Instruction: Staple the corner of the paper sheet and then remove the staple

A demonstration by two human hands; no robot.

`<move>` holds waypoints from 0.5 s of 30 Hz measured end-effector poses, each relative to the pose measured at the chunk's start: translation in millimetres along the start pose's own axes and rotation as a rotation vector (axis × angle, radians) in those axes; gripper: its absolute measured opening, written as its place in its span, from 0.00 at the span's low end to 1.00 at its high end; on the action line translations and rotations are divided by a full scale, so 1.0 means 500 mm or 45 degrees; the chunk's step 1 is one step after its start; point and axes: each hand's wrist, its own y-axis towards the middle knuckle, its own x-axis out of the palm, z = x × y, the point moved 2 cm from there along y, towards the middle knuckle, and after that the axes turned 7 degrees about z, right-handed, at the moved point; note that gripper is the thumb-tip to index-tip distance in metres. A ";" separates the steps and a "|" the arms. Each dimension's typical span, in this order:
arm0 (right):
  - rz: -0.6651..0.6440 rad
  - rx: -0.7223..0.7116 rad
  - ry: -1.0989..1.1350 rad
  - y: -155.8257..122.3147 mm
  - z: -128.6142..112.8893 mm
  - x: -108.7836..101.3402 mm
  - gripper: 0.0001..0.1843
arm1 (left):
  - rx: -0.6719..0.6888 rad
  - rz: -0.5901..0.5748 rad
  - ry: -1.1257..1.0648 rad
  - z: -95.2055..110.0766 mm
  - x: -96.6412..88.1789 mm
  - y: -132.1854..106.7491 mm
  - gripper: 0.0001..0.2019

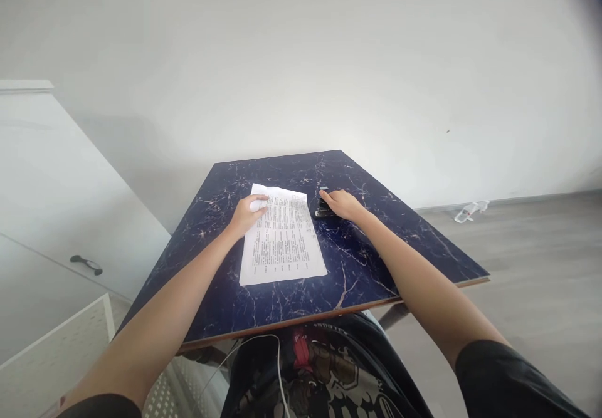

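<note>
A printed sheet of paper lies on the dark blue, marble-patterned table, its far edge a little creased. At the paper's upper left edge, my left hand grips it with thumb and fingers. It cannot be told whether there is more than one sheet. To the right of the paper, my right hand is closed over a small black stapler, which rests on the table. My palm and fingers hide much of the stapler.
A white wall stands behind the table. To the left is a white cabinet with a dark handle. A clear plastic bottle lies on the floor at right. A white cable hangs over my lap.
</note>
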 end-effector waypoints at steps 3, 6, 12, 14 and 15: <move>-0.010 -0.006 0.014 -0.002 -0.007 0.000 0.40 | 0.067 0.077 -0.020 0.013 -0.009 -0.001 0.16; -0.019 -0.016 0.031 -0.003 -0.011 0.001 0.39 | 0.060 0.093 -0.016 0.017 -0.011 -0.001 0.16; -0.013 -0.118 0.096 -0.007 -0.024 0.007 0.39 | 0.097 0.091 0.009 0.028 0.001 -0.010 0.15; -0.004 -0.129 0.108 -0.009 -0.030 0.010 0.39 | 0.092 0.087 0.023 0.034 0.006 -0.013 0.14; -0.002 -0.132 0.114 -0.010 -0.034 0.011 0.39 | 0.090 0.086 0.027 0.037 0.008 -0.014 0.14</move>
